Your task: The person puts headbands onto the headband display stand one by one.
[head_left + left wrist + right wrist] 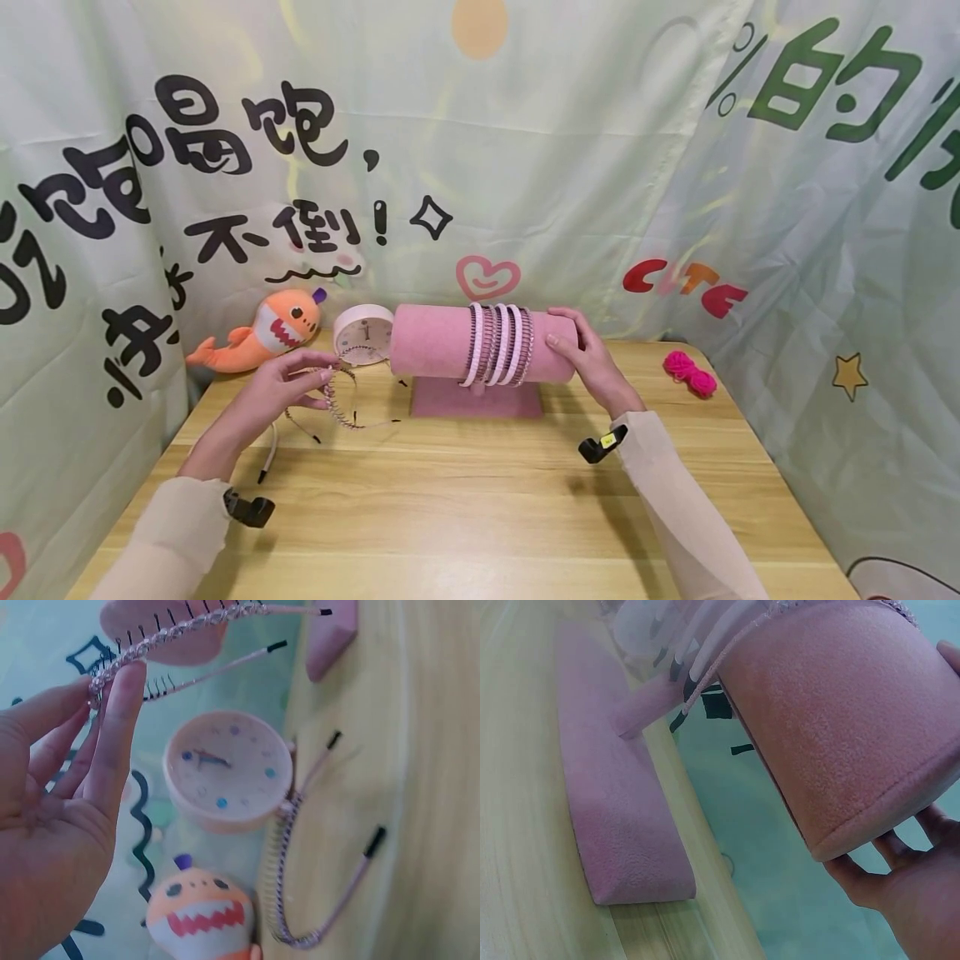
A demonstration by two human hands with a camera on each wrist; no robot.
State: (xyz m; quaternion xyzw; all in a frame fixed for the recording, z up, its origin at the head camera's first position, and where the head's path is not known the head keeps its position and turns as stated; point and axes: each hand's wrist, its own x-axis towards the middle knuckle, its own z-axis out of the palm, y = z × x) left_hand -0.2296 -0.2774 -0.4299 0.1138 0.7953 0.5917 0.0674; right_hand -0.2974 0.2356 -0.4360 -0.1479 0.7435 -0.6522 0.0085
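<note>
Between thumb and fingertips, my left hand (288,385) pinches a beaded headband (187,628) with small comb teeth and black-tipped ends. It is held to the left of a pink padded headband stand (431,342), a horizontal roll on a flat base. Several headbands, white and beaded (480,342), circle the right half of the roll. My right hand (596,367) grips the roll's right end, thumb in front. In the right wrist view, fingertips (847,874) press the edge of that end. Another beaded headband (283,862) lies on the table below my left hand.
A white round clock (365,321) stands behind the left end of the roll, beside an orange plush shark (255,333). Part of a white headband (272,450) shows under my left wrist. Pink yarn (690,374) lies at the right back; printed curtains surround the wooden table (450,517).
</note>
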